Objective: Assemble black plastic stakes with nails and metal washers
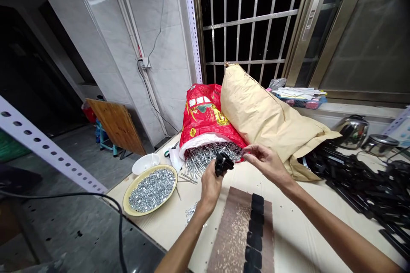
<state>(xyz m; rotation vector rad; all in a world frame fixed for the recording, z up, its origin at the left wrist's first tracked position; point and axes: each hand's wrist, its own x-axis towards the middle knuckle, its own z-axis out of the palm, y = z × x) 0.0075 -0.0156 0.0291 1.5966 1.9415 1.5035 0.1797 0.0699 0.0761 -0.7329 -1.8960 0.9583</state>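
Note:
My left hand [212,181] is closed around a small black part [223,164], held up in front of the mouth of a red bag [205,115]. Long metal pins [201,158] spill out of that bag onto the table. To the right of the black part, my right hand [261,158] has its thumb and fingertips pinched together beside the bag's edge; whatever they hold is too small to name. Below the hands lies a brown board [232,226] with a column of black pads [254,241] along its right side.
A yellow bowl [126,198] of small metal pieces stands at the table's left edge, by a white bowl [137,165]. A large tan paper sack [256,106] leans behind my right hand. Black parts [355,179] are heaped at the right, near a metal kettle [352,130].

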